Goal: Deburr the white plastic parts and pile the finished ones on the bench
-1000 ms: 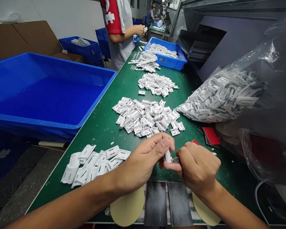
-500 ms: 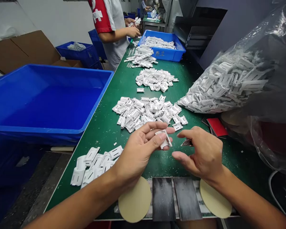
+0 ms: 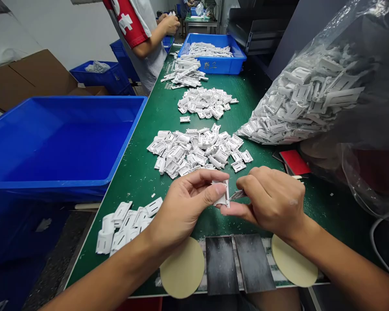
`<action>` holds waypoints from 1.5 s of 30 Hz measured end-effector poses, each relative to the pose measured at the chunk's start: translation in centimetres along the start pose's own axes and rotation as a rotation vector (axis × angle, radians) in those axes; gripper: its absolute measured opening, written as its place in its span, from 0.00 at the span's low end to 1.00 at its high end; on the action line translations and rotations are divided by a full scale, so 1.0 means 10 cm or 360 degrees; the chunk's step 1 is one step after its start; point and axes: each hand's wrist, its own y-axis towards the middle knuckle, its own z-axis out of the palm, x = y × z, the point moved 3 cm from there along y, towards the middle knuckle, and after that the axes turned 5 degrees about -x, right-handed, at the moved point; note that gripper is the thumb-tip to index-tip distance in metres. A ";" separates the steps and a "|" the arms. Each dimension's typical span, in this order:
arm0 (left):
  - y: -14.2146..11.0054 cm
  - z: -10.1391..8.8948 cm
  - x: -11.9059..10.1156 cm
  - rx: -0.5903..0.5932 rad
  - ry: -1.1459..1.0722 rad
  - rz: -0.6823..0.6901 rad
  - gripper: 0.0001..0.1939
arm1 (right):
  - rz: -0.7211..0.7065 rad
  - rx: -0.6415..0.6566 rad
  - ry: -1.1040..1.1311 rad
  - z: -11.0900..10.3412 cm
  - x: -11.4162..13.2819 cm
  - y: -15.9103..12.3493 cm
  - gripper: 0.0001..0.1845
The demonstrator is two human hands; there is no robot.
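Head view: left hand (image 3: pixel 191 196) pinches a part (image 3: pixel 223 196), right hand (image 3: pixel 274 198) grips a thin tool (image 3: pixel 237 195) — best brace firmly, work lightly.

A red sleeve (image 3: pixel 136 35) bears a white cross (image 3: pixel 125 23); a blue tray (image 3: pixel 228 65), illegible dark characters (image 3: pixel 210 65).

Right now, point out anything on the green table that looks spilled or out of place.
One white piece lies alone between the farther heap and the nearer heap, so it looks stray. Small white flecks litter the green table, perhaps loose scraps.
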 end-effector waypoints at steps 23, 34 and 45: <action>0.03 -0.01 0.01 -0.0078 0.0053 -0.0008 0.08 | -0.0024 -0.0033 -0.0244 -0.01 0.04 -0.01 0.30; 0.02 -0.01 0.00 -0.0079 -0.0027 -0.0013 0.07 | -0.0043 -0.0064 -0.0213 -0.03 0.07 -0.01 0.31; -0.01 -0.02 0.00 -0.0078 0.0028 -0.0028 0.07 | 0.0017 -0.0050 -0.0210 -0.04 0.05 0.00 0.28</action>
